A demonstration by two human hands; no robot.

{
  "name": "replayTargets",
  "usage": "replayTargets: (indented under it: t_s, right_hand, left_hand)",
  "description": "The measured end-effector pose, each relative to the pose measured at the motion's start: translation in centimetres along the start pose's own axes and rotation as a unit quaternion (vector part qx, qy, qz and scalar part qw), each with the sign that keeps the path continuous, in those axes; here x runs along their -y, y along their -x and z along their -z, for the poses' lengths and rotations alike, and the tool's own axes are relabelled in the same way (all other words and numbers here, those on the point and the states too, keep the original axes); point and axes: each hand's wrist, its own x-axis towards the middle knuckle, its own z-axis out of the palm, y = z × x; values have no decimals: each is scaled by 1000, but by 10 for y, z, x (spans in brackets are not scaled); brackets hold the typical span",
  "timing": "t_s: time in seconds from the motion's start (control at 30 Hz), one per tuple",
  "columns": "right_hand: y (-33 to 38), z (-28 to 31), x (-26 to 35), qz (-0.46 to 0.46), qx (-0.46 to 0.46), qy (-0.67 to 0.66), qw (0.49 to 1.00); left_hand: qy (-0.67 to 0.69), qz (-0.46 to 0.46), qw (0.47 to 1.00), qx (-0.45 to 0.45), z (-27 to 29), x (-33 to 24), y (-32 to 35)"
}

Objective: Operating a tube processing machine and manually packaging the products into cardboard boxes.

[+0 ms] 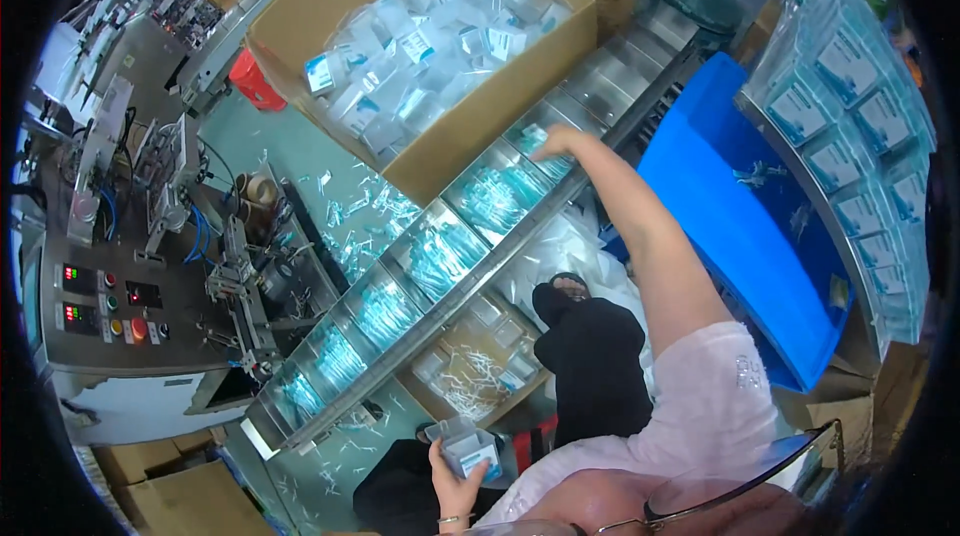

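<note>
My left hand (456,484) is closed around a clear plastic box (468,451) with a blue and white label, low in front of me above my lap. Stretched out to the far side, my right hand (564,141) is at a compartment of the metal conveyor trough (478,258). Its fingers are bent down onto thin teal plastic sticks (551,167); the fingertips are partly hidden. Nearer compartments hold more bundles of teal sticks (440,251). Beyond the right hand, the farther compartments show bare metal.
A large cardboard carton (480,121) of clear boxes stands behind the trough. Below it lies a smaller carton (520,394) with white sticks and clear boxes. A blue bin (690,151) and stacked packed boxes (840,126) stand right. A machine with a control panel (115,306) stands left.
</note>
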Motion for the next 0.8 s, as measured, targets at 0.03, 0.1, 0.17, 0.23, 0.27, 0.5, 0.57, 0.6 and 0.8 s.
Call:
replayTargets:
  t_s: [0.03, 0.1, 0.17, 0.23, 0.27, 0.5, 0.57, 0.6, 0.8]
  right_hand:
    - [3, -6, 11, 50, -31, 10, 998]
    - [4, -17, 8, 21, -82, -150, 985]
    - [-6, -13, -17, 23, -15, -214, 976]
    - [51, 1, 61, 68, 99, -265, 957]
    - [34, 3, 25, 15, 93, -295, 951]
    - [47, 0, 10, 94, -103, -455, 880]
    - [74, 9, 25, 147, -107, -578, 795]
    - [98, 8, 43, 174, -59, -636, 750]
    - [284, -114, 171, 383, 102, -388, 832]
  left_hand:
    - [-14, 2, 1000, -5, 0, -5, 1]
    - [-20, -4, 1000, 6, -6, -15, -1]
    - [-21, -13, 999, 21, -13, -18, -7]
    - [-26, 1, 1000, -6, -1, -11, 5]
    - [-22, -15, 1000, 16, -9, -15, 1]
    - [86, -9, 995, 45, -5, -36, 6]
    - [98, -33, 992, 74, 3, -50, 7]
    - [109, -45, 989, 85, 6, -54, 6]
    - [80, -168, 975, 123, 10, -118, -18]
